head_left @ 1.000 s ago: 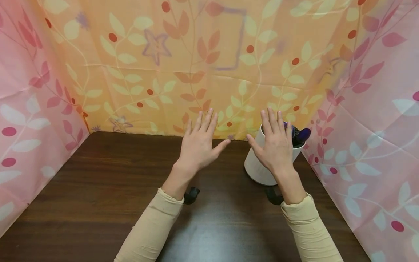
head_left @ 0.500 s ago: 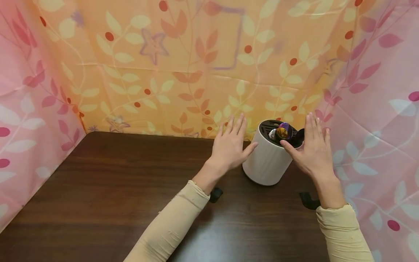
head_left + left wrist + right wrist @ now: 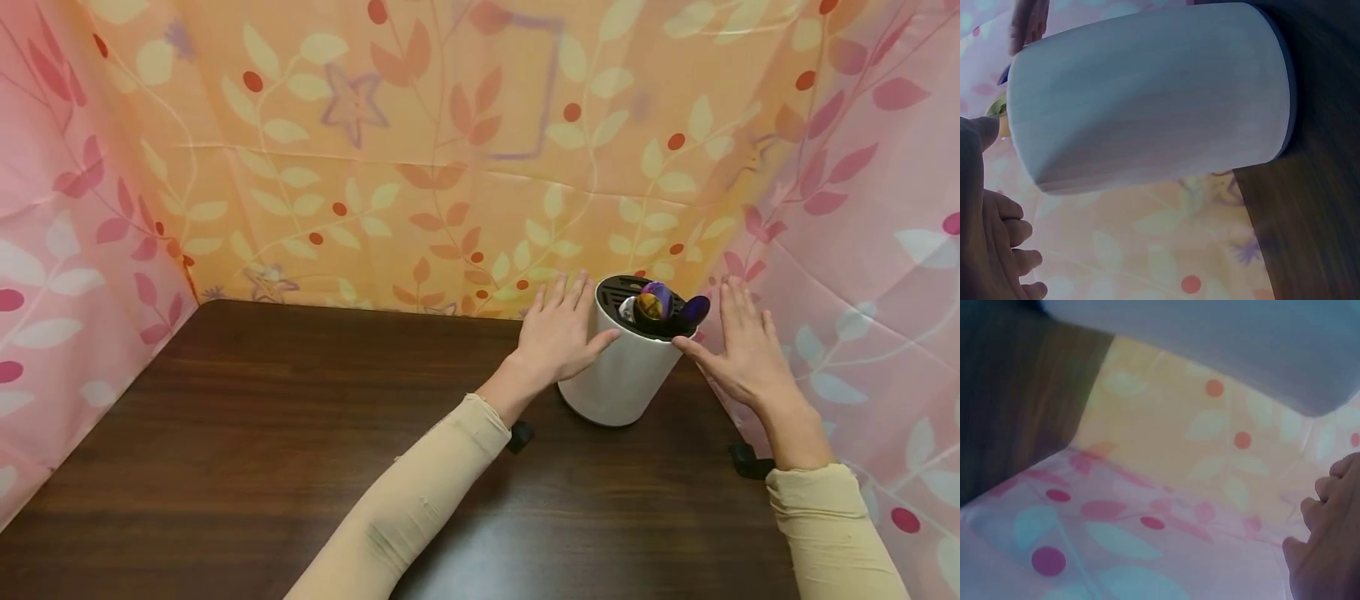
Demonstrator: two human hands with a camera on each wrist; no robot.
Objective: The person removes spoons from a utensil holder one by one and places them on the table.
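A white cylindrical holder (image 3: 622, 375) with a black slotted top (image 3: 618, 292) stands upright at the back right of the table. Several rounded ends (image 3: 654, 302), purple, gold, black and silvery, poke out of the slots; what they belong to is hidden inside. Close by the holder's left side is my left hand (image 3: 558, 337), fingers straight and thumb spread toward the rim. On the other side, my right hand (image 3: 746, 354) is held likewise, its thumb tip near the rim. Whether either hand touches the holder I cannot tell. The left wrist view shows the holder's smooth white wall (image 3: 1154, 100) large.
The dark wooden table (image 3: 225, 433) extends to the left and front. An orange patterned curtain (image 3: 300, 167) hangs along its back edge, and pink patterned curtains (image 3: 885, 275) flank both sides. Small black pieces (image 3: 520, 436) sit at my wrists.
Both hands have moved right. The right hand has passed from in front of the holder to its right side, while the left has come up close to its left side. The holder stays put.
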